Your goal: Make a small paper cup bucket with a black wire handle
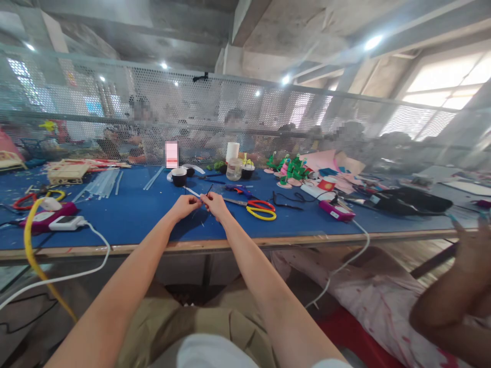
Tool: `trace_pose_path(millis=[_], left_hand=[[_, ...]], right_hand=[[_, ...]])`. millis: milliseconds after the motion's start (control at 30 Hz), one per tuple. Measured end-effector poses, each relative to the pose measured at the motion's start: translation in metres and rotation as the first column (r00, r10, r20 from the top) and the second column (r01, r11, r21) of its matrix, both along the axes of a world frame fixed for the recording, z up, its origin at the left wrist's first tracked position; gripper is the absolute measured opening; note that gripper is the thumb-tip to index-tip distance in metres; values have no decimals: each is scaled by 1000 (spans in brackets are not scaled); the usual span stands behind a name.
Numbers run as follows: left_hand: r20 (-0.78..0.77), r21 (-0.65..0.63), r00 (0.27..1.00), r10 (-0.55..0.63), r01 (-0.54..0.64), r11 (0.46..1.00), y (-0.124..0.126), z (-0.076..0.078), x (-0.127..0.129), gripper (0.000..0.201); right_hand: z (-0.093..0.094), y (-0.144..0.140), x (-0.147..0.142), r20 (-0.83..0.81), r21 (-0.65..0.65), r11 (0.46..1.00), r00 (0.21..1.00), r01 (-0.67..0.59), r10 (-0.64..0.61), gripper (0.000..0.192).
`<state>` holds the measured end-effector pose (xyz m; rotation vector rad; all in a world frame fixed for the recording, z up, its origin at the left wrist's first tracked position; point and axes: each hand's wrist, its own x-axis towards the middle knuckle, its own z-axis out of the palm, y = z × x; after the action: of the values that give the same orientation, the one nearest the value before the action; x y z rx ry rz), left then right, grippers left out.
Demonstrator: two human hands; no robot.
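Your right hand (215, 203) seems to pinch a thin dark strip (209, 188) over the table (130, 217); whether your left hand (188, 205) grips it, I can't tell; a loose pinch could drop it

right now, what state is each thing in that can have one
left hand: pinched shut, held piece unclear
right hand: pinched shut, held piece unclear
red and yellow scissors: flat, blades look closed
phone: upright, screen lit
clear jar: upright
white cable: plugged into white charger
ceiling light: lit
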<state>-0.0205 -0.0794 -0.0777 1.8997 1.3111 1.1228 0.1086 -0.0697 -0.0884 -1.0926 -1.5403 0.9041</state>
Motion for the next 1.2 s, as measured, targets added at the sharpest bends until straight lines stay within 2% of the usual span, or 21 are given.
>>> trace_pose_path(millis=[500, 833, 1200], left_hand=[[16, -29, 1000, -15, 16, 999, 2, -1, 0, 21], [-29, -13, 1000, 3, -3, 1000, 3, -3, -2, 21], [-89, 12, 996, 13, -12, 1000, 2, -1, 0, 19]], right_hand=[[0, 2, 1, 35, 24, 993, 993, 112, -113, 34], [1, -1, -1, 2, -21, 1000, 1000, -4, 4, 26], [-4, 5, 1, 33, 14, 998, 997, 68, -69, 31]])
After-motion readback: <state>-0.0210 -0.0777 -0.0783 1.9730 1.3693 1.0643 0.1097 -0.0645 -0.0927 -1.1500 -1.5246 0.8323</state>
